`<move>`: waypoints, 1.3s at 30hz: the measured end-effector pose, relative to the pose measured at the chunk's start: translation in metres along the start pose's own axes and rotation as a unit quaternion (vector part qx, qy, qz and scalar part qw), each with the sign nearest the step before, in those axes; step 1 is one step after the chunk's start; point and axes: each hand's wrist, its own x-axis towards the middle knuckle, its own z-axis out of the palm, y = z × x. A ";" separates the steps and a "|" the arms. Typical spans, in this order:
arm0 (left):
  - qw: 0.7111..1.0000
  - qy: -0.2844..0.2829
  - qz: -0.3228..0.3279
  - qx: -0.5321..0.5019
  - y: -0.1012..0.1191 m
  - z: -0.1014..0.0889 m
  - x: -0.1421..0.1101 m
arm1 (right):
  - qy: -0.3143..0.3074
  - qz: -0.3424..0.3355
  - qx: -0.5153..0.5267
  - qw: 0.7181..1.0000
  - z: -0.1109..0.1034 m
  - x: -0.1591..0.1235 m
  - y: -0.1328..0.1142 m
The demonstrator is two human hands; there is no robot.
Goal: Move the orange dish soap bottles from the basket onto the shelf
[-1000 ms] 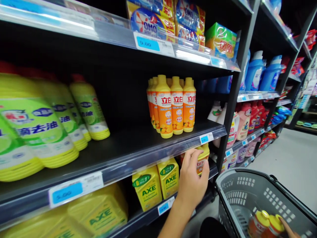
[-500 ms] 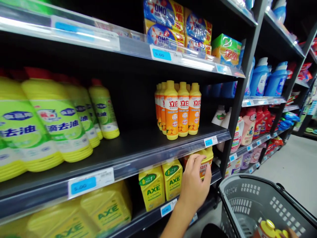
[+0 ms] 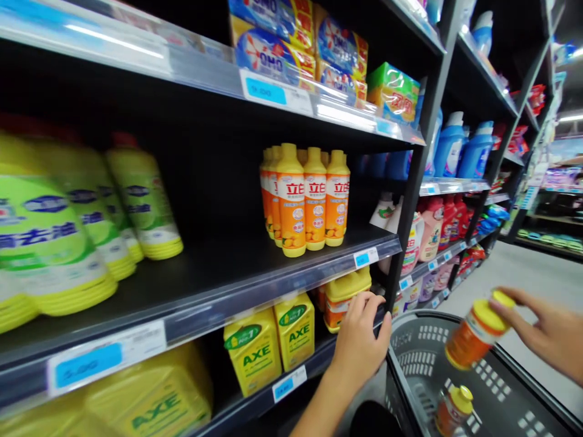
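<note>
At the right, my right hand (image 3: 544, 331) grips an orange dish soap bottle (image 3: 473, 337) by its yellow cap, over the grey basket (image 3: 421, 364). The bottle is tilted and a little blurred. Another orange bottle (image 3: 455, 409) is inside the basket. My left hand (image 3: 359, 337) is beside the lower shelf's front edge, near the basket rim, its fingers curved and thumb apart; I see nothing in it. Just behind those fingers stands a yellow-topped orange container (image 3: 344, 294). Orange dish soap bottles (image 3: 294, 206) stand grouped on the middle shelf.
Yellow AXE bottles (image 3: 257, 358) occupy the lower shelf. Yellow-green bottles (image 3: 146, 206) stand at the left. OMO packs (image 3: 273, 57) sit on the upper shelf. A dark shelf post (image 3: 419, 182) rises behind the basket, with grey floor (image 3: 514, 273) to the right.
My right hand has risen from low in the basket with a bottle in its grip. My left hand has shifted slightly away from the yellow-topped container. The view has turned right.
</note>
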 end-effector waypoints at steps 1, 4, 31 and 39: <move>1.000 -0.015 -0.002 -0.012 0.000 0.005 -0.001 | 0.004 -0.019 0.010 1.000 -0.014 0.017 -0.030; 0.996 -0.054 -0.008 -0.075 -0.001 0.021 -0.007 | 0.028 -0.080 0.108 0.991 -0.033 0.057 -0.105; 0.878 0.115 -0.159 -0.436 0.014 -0.042 0.015 | -0.186 0.045 0.583 0.790 0.076 0.073 -0.253; 0.948 0.220 -0.025 -0.229 0.016 -0.050 0.003 | 0.007 -0.083 0.468 0.880 0.125 0.162 -0.226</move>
